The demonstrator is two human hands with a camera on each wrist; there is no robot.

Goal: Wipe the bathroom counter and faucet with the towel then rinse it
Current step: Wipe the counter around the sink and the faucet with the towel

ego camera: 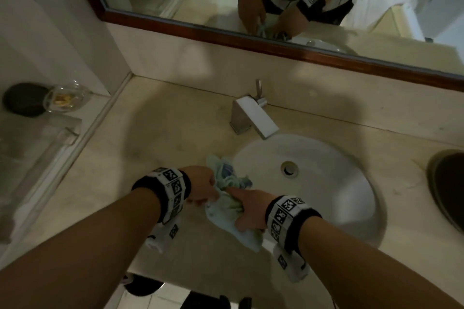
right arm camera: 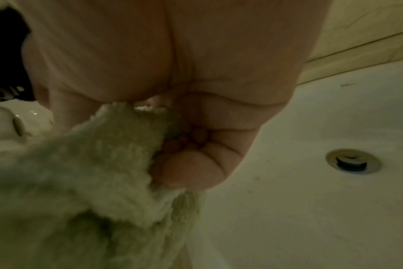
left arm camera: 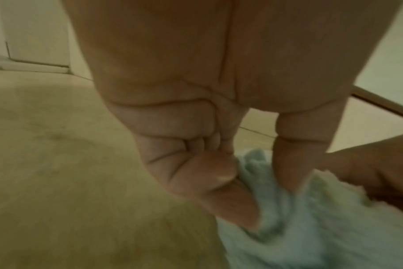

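Note:
A crumpled light blue-green towel (ego camera: 227,192) lies bunched at the left rim of the white round sink (ego camera: 334,183), on the beige stone counter (ego camera: 155,138). My left hand (ego camera: 203,184) grips the towel's left side, thumb and curled fingers pinching the cloth (left arm camera: 276,209). My right hand (ego camera: 247,208) clutches the near part of the same towel (right arm camera: 92,182), fingers curled round it. The square chrome faucet (ego camera: 253,114) stands behind the sink, apart from both hands. No water runs from it.
A wood-framed mirror (ego camera: 251,40) runs along the back wall. A glass dish (ego camera: 66,98) and a dark round object (ego camera: 21,99) sit on a ledge at left. A dark round bowl (ego camera: 449,188) is at the right edge. The drain (ego camera: 290,167) is open.

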